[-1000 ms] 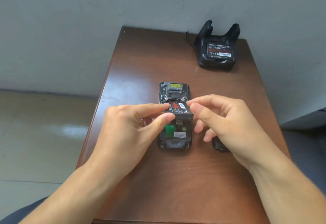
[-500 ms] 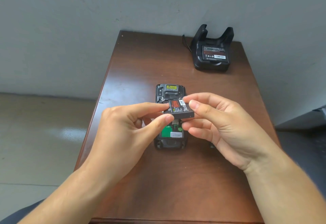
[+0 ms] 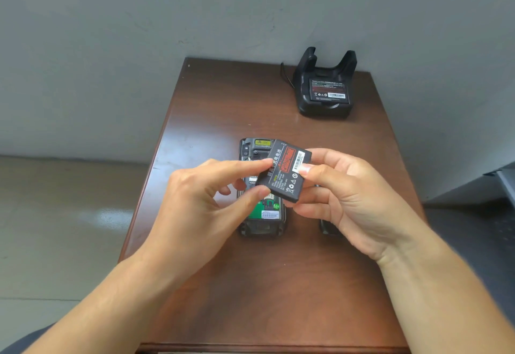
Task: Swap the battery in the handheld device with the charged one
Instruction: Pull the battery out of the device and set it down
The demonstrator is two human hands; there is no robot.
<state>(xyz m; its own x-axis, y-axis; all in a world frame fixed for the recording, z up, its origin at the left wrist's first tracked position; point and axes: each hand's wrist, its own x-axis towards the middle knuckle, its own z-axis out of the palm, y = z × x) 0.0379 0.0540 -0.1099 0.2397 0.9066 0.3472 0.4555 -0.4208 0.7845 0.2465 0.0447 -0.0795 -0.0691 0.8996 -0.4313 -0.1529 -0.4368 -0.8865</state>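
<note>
Battery (image 3: 284, 171) lifted clear of the device (image 3: 262, 214), pinched between both my hands.

My left hand (image 3: 206, 208) nips its left edge with thumb and forefinger; my right hand (image 3: 348, 203) clamps its right side, thumb on the label. It tilts above the open device on the table (image 3: 278, 298). A second battery (image 3: 328, 90) sits in the charger (image 3: 324, 105), far right corner.

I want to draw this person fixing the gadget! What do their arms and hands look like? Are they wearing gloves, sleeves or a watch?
No gloves: the left hand and right hand are bare, and so are both forearms, with no sleeves in view. No watch or bracelet shows on either wrist, and I see no rings on the fingers. The nails look short and plain. At the bottom left corner there is a bit of dark clothing.
</note>
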